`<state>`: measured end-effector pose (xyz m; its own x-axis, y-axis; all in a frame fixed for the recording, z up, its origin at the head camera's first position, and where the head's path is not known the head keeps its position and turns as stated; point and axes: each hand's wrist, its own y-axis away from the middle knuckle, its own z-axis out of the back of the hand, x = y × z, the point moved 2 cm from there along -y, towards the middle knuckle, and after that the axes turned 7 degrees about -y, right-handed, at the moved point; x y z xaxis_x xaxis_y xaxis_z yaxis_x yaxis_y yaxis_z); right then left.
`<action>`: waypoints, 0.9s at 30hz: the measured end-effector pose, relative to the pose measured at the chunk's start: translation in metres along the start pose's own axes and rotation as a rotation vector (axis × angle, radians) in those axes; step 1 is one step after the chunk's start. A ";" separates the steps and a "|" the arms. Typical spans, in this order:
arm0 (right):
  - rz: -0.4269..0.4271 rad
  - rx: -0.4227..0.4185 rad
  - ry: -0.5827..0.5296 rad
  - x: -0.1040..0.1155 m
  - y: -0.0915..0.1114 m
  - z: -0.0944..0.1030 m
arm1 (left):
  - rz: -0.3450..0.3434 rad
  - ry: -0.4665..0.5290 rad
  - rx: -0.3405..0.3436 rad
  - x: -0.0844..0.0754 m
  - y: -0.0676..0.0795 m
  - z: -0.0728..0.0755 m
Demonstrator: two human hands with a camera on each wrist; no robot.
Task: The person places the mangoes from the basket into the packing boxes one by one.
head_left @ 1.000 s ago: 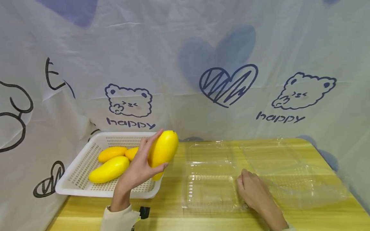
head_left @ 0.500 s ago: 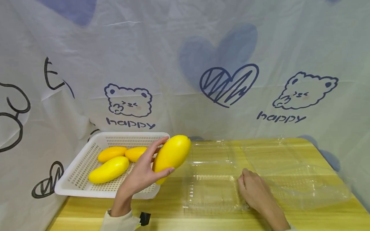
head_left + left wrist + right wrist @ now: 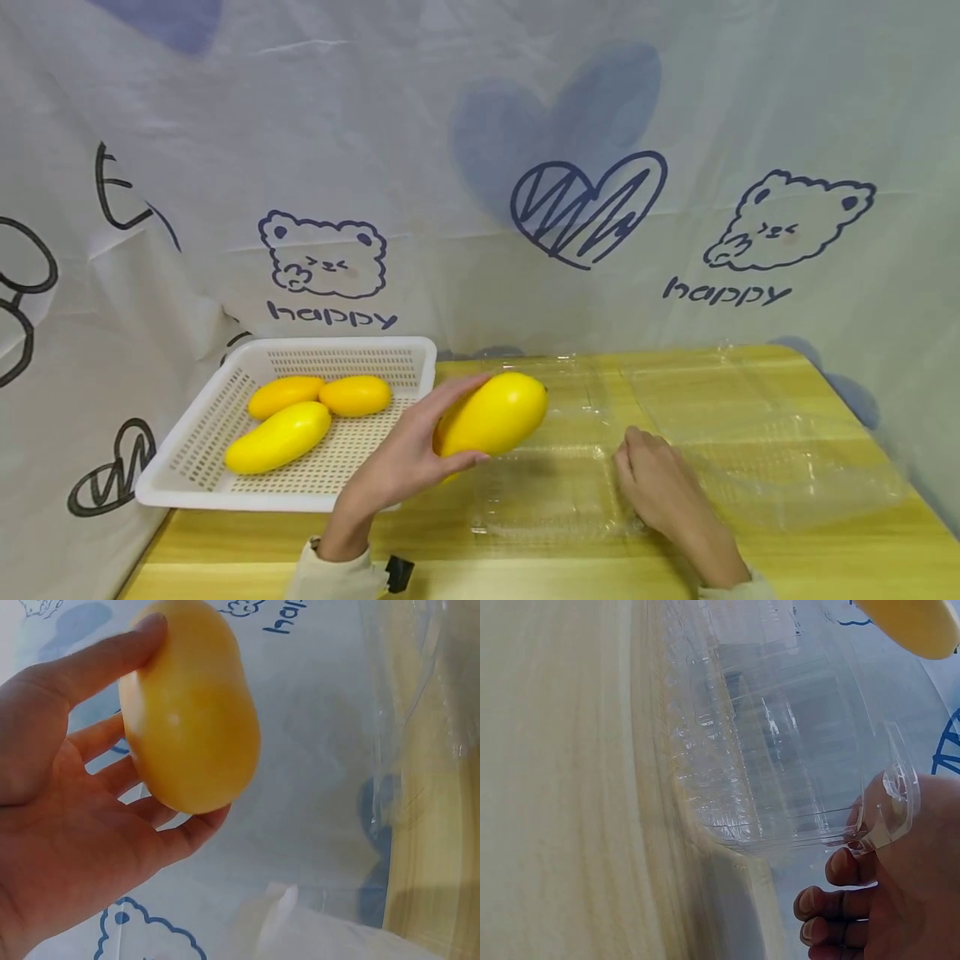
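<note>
My left hand (image 3: 408,450) grips a yellow mango (image 3: 495,414), fingers and thumb around it. It is above the near left part of a clear plastic container (image 3: 480,527) that lies unfolded on the table. The left wrist view shows the thumb on one side of the mango (image 3: 191,712) and fingers behind and under it. My right hand (image 3: 660,479) is at the container's right edge with fingers curled. In the right wrist view, the clear rim and its tab (image 3: 900,796) overlap the thumb side of this hand, with curled fingertips close below the corner.
A white plastic basket (image 3: 240,502) at the left holds several yellow mangoes, among them one in front (image 3: 277,439). More clear plastic packaging (image 3: 802,492) lies to the right on the wooden table (image 3: 247,558). A printed cloth (image 3: 450,275) hangs behind.
My left hand has carried the mango rightward from the basket's edge to over the container, tilting it flatter. The right hand stays at the container's edge. The head view has shifted slightly.
</note>
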<state>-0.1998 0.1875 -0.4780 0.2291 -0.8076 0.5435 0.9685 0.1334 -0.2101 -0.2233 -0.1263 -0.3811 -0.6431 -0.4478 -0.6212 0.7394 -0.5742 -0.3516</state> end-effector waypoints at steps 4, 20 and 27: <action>-0.017 0.014 -0.009 0.001 0.001 -0.001 | -0.022 -0.017 0.023 -0.001 0.000 -0.008; -0.010 0.019 0.017 0.002 0.000 0.001 | -0.071 -0.089 0.120 -0.005 -0.005 -0.042; 0.004 -0.003 0.019 0.002 0.000 0.001 | -0.052 -0.058 0.198 -0.002 -0.007 -0.059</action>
<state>-0.1987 0.1862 -0.4760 0.2314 -0.8178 0.5269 0.9672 0.1353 -0.2148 -0.2155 -0.0813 -0.4185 -0.6938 -0.4499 -0.5623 0.6553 -0.7182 -0.2339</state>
